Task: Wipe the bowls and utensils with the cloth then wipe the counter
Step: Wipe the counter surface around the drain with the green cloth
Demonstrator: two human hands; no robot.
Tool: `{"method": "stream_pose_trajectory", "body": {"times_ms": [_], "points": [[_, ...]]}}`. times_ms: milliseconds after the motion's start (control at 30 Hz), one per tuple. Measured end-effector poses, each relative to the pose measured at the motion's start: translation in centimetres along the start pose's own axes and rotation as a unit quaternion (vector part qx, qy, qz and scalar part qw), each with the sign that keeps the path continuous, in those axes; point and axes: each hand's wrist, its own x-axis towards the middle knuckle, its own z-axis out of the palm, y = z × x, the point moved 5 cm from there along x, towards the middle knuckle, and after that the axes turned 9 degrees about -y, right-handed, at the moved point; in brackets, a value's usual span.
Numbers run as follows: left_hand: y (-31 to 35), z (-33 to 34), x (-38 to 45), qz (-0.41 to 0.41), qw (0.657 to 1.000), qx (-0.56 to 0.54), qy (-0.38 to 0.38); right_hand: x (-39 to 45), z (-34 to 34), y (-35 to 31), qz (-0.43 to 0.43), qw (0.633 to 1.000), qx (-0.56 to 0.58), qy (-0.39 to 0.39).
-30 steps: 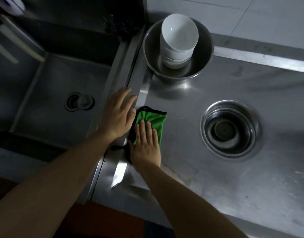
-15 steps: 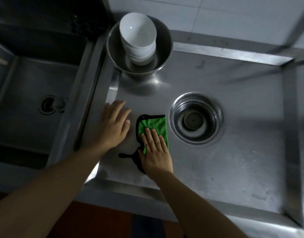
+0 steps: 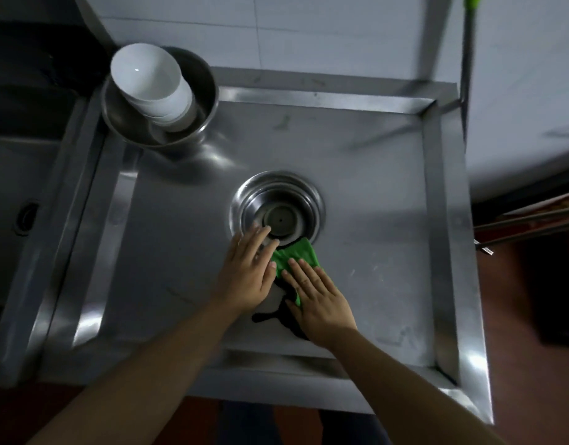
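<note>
Head view: right hand [image 3: 320, 303], fingers flat, presses cloth [image 3: 296, 256] beside drain rim [image 3: 318, 200]; left hand [image 3: 247, 274] flat alongside.

Stacked white bowls [image 3: 148, 80] in a steel basin [image 3: 193, 123] block the steel counter's [image 3: 373, 187] far-left corner; a round recessed drain [image 3: 278, 207] interrupts its centre.
</note>
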Motion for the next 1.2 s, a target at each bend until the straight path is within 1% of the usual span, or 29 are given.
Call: {"method": "stream_pose_trajectory", "body": {"times_ms": [133,233,300,367,433,467,533,700,800,900,1033,1200], "points": [[3.6,1.0,0.5,0.037,0.999,-0.004,0.006,-2.7,0.1,4.5,0.006,1.000,-0.007,0.010],[5.4,1.6,1.1,0.045,0.999,-0.009,0.005,-4.8,0.2,8.3,0.032,0.999,-0.020,0.003],[6.4,2.1,1.7,0.051,0.999,-0.014,0.006,-6.7,0.1,11.4,0.078,0.997,-0.016,-0.004],[7.3,2.6,2.2,0.061,0.998,-0.015,0.005,-8.7,0.0,14.1,0.145,0.989,0.013,-0.006],[8.3,3.1,2.8,0.066,0.998,-0.019,0.000,-9.8,-0.1,15.3,0.208,0.977,0.038,-0.009],[8.8,3.3,3.0,0.068,0.997,-0.021,-0.006,-10.0,-0.1,15.2,0.225,0.973,0.043,-0.008],[10.0,3.5,3.6,0.073,0.997,-0.022,-0.019,-9.8,-0.1,14.7,0.235,0.971,0.046,-0.002],[11.4,4.7,5.2,0.066,0.997,-0.026,-0.020,-7.8,-1.0,15.1,0.217,0.974,0.060,0.028],[11.8,5.1,6.5,0.051,0.998,-0.036,-0.012,-4.6,-2.6,17.4,0.237,0.968,0.069,0.053],[12.1,5.0,8.5,0.047,0.999,-0.025,-0.008,-0.8,-4.4,20.3,0.255,0.963,0.064,0.061],[11.0,4.8,13.1,0.005,1.000,-0.024,-0.018,4.0,-6.9,23.4,0.260,0.961,0.062,0.068],[9.2,4.3,18.0,-0.006,1.000,-0.010,-0.022,9.2,-10.2,26.6,0.273,0.957,0.068,0.074]]}}
